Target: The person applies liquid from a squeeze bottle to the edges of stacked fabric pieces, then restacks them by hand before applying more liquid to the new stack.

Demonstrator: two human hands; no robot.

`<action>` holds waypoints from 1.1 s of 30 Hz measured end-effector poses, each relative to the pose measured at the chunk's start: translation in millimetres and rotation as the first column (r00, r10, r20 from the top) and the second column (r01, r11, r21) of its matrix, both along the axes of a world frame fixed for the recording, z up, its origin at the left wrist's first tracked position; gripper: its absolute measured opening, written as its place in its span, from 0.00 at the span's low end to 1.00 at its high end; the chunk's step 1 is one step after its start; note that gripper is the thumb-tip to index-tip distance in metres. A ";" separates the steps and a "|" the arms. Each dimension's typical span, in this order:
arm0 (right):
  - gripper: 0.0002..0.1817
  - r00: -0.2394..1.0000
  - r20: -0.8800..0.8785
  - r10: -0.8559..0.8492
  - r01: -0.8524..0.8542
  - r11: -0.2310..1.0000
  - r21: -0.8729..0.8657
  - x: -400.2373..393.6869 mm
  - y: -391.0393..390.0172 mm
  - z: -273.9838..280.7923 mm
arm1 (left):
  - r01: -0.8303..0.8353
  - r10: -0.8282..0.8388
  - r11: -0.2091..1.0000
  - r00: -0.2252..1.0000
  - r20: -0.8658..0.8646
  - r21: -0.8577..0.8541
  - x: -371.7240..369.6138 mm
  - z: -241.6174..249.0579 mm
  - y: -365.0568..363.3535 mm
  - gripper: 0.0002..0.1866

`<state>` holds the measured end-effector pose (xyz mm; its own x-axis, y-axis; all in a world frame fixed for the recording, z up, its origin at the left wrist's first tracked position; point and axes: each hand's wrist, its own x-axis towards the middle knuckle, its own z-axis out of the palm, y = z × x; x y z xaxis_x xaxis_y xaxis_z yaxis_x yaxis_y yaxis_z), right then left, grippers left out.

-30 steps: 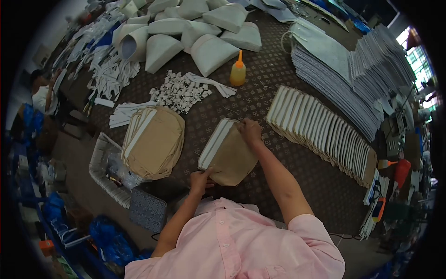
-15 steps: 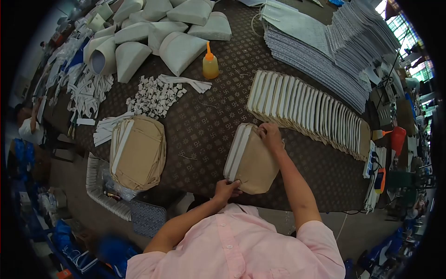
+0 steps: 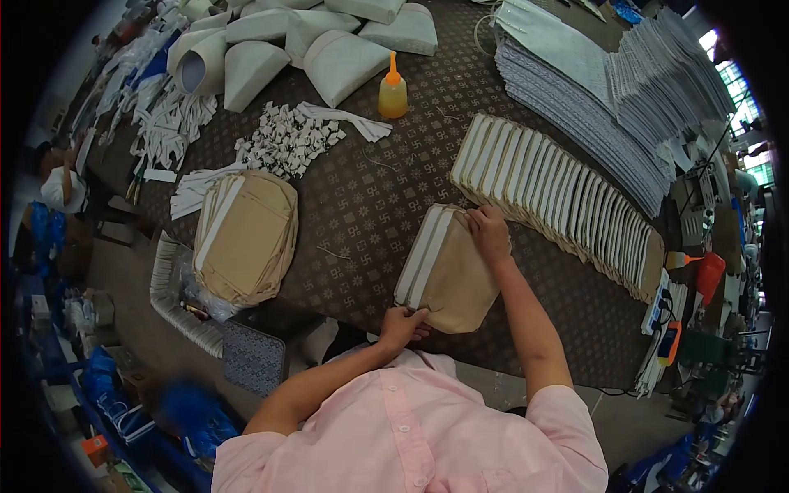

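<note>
A tan fabric panel [image 3: 462, 279] with two white strips along its left side lies flat near the table's front edge. My left hand [image 3: 403, 327] pinches the panel's lower left corner, thumb on top. At the upper right edge, my right hand [image 3: 491, 232] grips the panel with bent fingers; what lies under the fingertips is hidden. A row of overlapping tan panels with white strips [image 3: 559, 197] fans out to the right, just beyond my right hand. To the left sits a pile of similar tan panels [image 3: 251, 238].
A glue bottle with an orange nozzle [image 3: 393, 94] stands behind, near a heap of small white pieces [image 3: 288, 141]. Pale cone-like fabric pieces [image 3: 345, 66] fill the back left. Grey patterned sheets [image 3: 575, 99] are stacked at the back right, with a power strip [image 3: 655, 300] at the right edge.
The view has shifted slightly, so the table things sit a little differently in the frame. Both hands keep nearly the same hold on the panel.
</note>
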<state>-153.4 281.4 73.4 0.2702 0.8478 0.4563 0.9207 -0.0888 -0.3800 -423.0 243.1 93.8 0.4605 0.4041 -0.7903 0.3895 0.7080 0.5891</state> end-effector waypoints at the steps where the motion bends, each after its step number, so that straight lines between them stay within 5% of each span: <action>1: 0.05 1.000 0.003 -0.012 0.012 1.000 -0.002 0.3 0.3 -2.4 | 0.002 -0.002 1.000 1.000 -0.003 0.028 1.6 -0.8 -0.1 0.19; 11: 0.04 0.999 0.019 -0.045 0.046 0.999 -0.026 -4.8 2.8 -12.5 | 0.003 -0.003 1.000 0.999 0.045 0.006 -6.1 -14.6 7.6 0.20; 15: 0.09 0.998 -0.042 -0.054 0.050 0.994 -0.096 -12.5 4.6 -3.8 | 0.223 -0.225 0.974 0.970 0.094 0.033 -31.6 -6.8 28.9 0.20; 17: 0.15 0.994 0.089 -0.067 0.070 0.997 -0.029 -21.0 9.5 11.4 | 0.354 -0.370 0.922 0.925 0.089 0.156 -60.9 7.0 52.8 0.20; 18: 0.15 0.996 0.089 -0.031 0.033 0.999 -0.020 -30.9 22.9 16.8 | 0.118 -0.151 0.973 0.975 0.165 0.196 -83.0 3.8 64.9 0.20; 20: 0.21 0.959 -0.275 -0.075 0.038 0.990 -0.139 -74.3 42.3 32.4 | -0.229 0.191 0.947 0.965 0.181 0.224 -141.4 16.3 91.7 0.20; 21: 0.26 0.991 -0.108 0.080 -0.093 0.988 -0.120 -110.1 54.2 47.7 | -0.332 0.312 0.914 0.943 0.119 0.233 -175.4 34.4 109.3 0.20; 24: 0.40 0.805 -0.189 0.562 -0.585 0.806 -0.093 -228.3 97.0 67.6 | -0.475 0.497 0.800 0.867 0.040 0.365 -264.5 55.9 135.8 0.19; 26: 0.45 0.684 -0.141 0.716 -0.729 0.676 -0.104 -298.1 122.3 86.0 | -0.551 0.572 0.744 0.818 0.066 0.378 -293.3 63.6 139.8 0.18; 28: 0.49 0.624 -0.074 0.778 -0.778 0.609 -0.152 -349.9 140.3 87.0 | -0.566 0.753 0.438 0.655 0.059 0.698 -308.3 63.6 148.3 0.16; 29: 0.49 0.618 -0.066 0.783 -0.782 0.604 -0.154 -366.2 142.0 83.3 | -0.457 0.743 0.339 0.666 0.064 0.823 -314.4 50.9 157.0 0.13; 31: 0.52 0.620 -0.052 0.783 -0.735 0.556 -0.387 -390.2 144.1 70.2 | -0.562 0.730 0.418 0.675 0.104 0.713 -312.3 37.7 162.4 0.12; 33: 0.48 0.626 -0.042 0.779 -0.739 0.575 -0.352 -395.0 142.5 50.9 | -0.635 0.669 0.504 0.716 0.201 0.586 -293.2 46.7 167.6 0.09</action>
<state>-548.4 423.8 124.3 -0.5715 0.8122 0.1173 0.7368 0.5708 -0.3624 -716.2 410.6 140.4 -0.1564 0.9439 -0.2909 0.0005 0.2946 0.9556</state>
